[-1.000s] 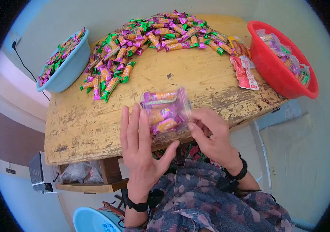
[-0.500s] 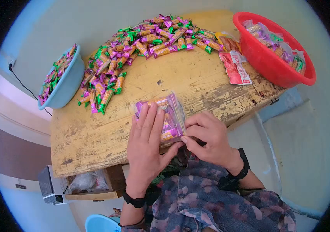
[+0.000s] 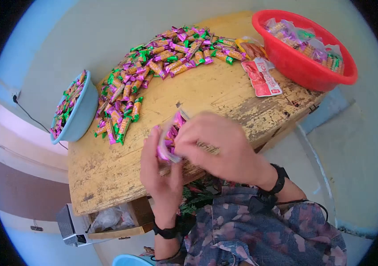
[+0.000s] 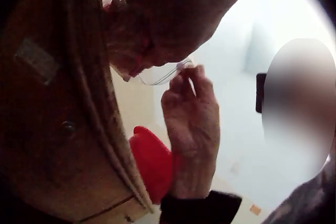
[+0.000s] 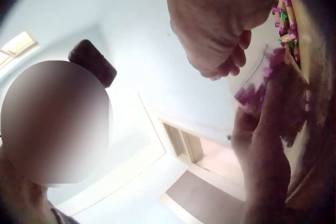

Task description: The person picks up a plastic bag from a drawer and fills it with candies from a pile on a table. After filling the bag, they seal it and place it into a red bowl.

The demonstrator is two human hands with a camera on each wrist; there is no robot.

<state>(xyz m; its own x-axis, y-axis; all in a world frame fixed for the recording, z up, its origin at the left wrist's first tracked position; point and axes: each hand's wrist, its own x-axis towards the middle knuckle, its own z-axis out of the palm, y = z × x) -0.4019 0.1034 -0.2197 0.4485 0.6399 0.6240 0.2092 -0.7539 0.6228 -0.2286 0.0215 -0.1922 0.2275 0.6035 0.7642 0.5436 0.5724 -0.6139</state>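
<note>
A clear plastic bag point(image 3: 170, 138) filled with purple and orange candy bars is held upright just above the near edge of the yellow wooden table point(image 3: 215, 95). My left hand point(image 3: 160, 170) grips the bag from below and behind. My right hand point(image 3: 211, 142) curls over the bag's top and hides most of it. In the left wrist view the right hand point(image 4: 190, 113) pinches the bag's clear edge point(image 4: 165, 74). The right wrist view shows the left hand point(image 5: 262, 150) holding the bag point(image 5: 256, 85) under the right hand's fingers point(image 5: 223, 66).
A heap of loose candy bars point(image 3: 153, 66) lies across the far side of the table. A light blue basin point(image 3: 76, 106) of candy stands at the left, a red basin point(image 3: 306, 55) of filled bags at the right. Red packets point(image 3: 260, 75) lie beside it.
The bag lay flat on the table under the left fingers; now both hands have lifted it and turned it on edge. The right hand has moved over its top.
</note>
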